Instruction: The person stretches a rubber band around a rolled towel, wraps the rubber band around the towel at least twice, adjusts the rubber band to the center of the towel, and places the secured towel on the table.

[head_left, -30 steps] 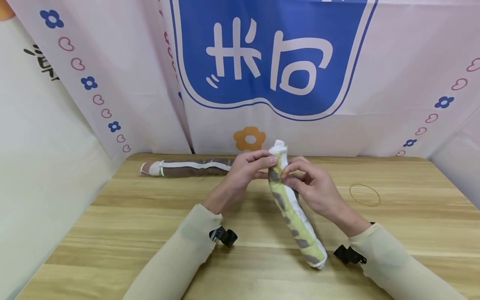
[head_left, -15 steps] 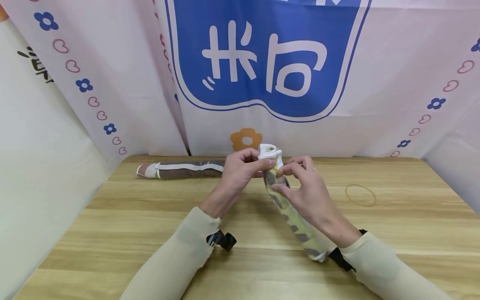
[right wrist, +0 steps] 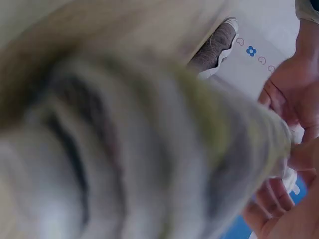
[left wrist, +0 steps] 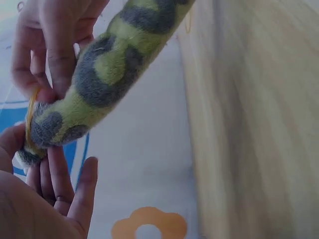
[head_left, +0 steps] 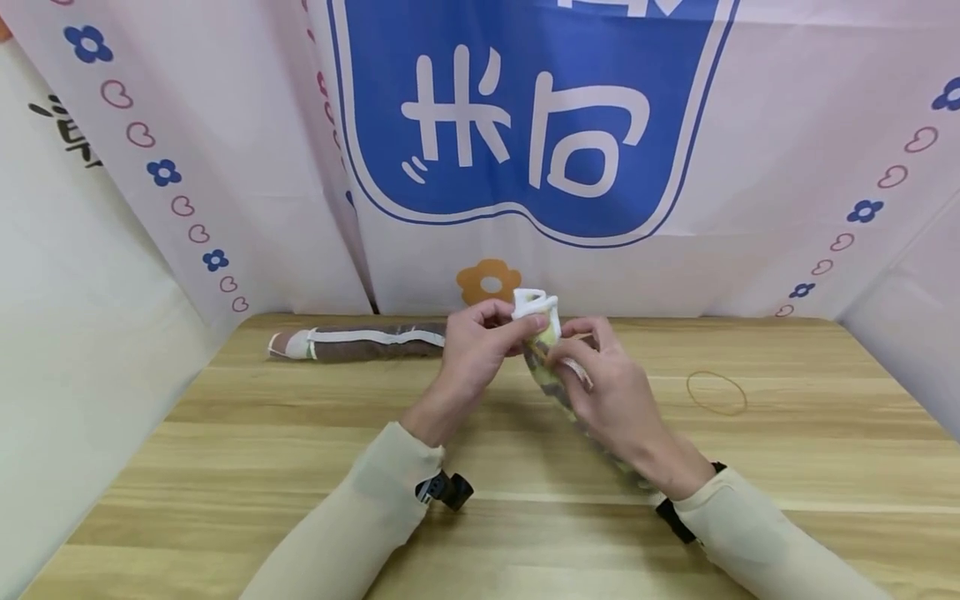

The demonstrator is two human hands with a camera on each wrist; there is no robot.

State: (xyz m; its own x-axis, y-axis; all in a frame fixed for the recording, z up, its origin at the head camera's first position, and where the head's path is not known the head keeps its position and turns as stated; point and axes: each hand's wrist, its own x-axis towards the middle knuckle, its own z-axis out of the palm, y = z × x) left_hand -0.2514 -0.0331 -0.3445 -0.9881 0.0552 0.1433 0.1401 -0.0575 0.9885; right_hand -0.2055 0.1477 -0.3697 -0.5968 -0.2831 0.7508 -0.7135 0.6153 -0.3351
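A rolled-up towel (head_left: 551, 379), plush yellow-green with grey patches and a white hem, is held slanting over the table by both hands. My left hand (head_left: 476, 346) pinches its far end, thumb on top, below the folded white tip. Around that end runs a yellow rubber band (left wrist: 31, 112), seen in the left wrist view. With curled fingers my right hand (head_left: 615, 392) grips the roll just below, a fingertip at the band. The right hand and wrist hide much of the lower roll in the head view. Up close, the towel (right wrist: 209, 129) is blurred in the right wrist view.
Another roll (head_left: 367, 343), dark brown with a white strip, lies along the back edge of the wooden table (head_left: 300, 500). A loose rubber band (head_left: 688, 385) lies to the right. Behind the table hangs a printed cloth backdrop (head_left: 247, 183).
The towel roll has turned, its white tip tilting left and its lower end going behind my right wrist. My right hand has shifted slightly left, fingers curling in around the banded end.
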